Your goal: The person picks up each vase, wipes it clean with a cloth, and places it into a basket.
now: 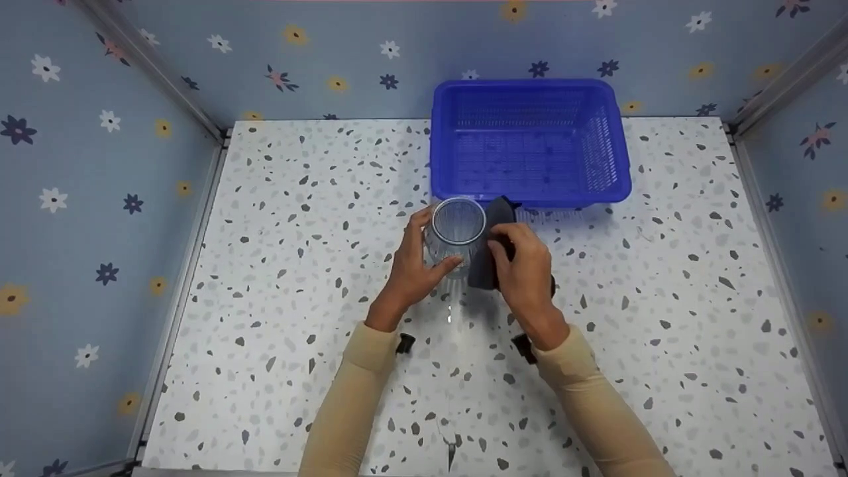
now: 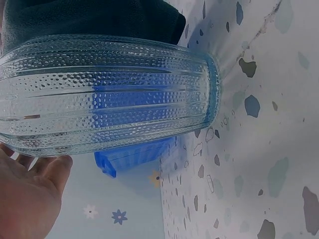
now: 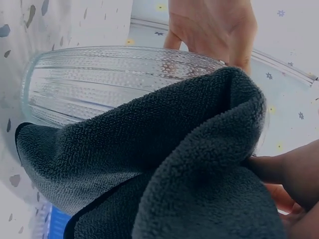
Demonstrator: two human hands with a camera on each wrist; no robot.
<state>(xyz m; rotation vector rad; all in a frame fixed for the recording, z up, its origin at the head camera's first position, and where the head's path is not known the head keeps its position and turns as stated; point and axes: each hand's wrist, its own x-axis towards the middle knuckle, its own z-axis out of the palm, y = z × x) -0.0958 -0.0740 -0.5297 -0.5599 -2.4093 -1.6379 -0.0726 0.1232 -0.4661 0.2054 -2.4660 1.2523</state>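
A clear ribbed glass [image 1: 456, 228] stands upright on the speckled table [image 1: 278, 265], just in front of the blue basket [image 1: 530, 142]. My left hand [image 1: 417, 265] grips its left side, fingers curled round the wall. My right hand [image 1: 523, 268] holds a dark grey cloth [image 1: 493, 242] pressed against the glass's right side. In the left wrist view the glass [image 2: 104, 92] fills the frame, the cloth [image 2: 94, 17] behind it and my palm [image 2: 27, 196] below. The right wrist view shows the cloth [image 3: 169, 164] draped over the glass [image 3: 99, 79], my left hand [image 3: 214, 27] beyond.
The blue slotted basket sits at the back centre-right of the table and holds nothing that I can see. Flowered walls [image 1: 99, 165] enclose the table on the left, back and right. Bare tabletop lies to both sides of my arms.
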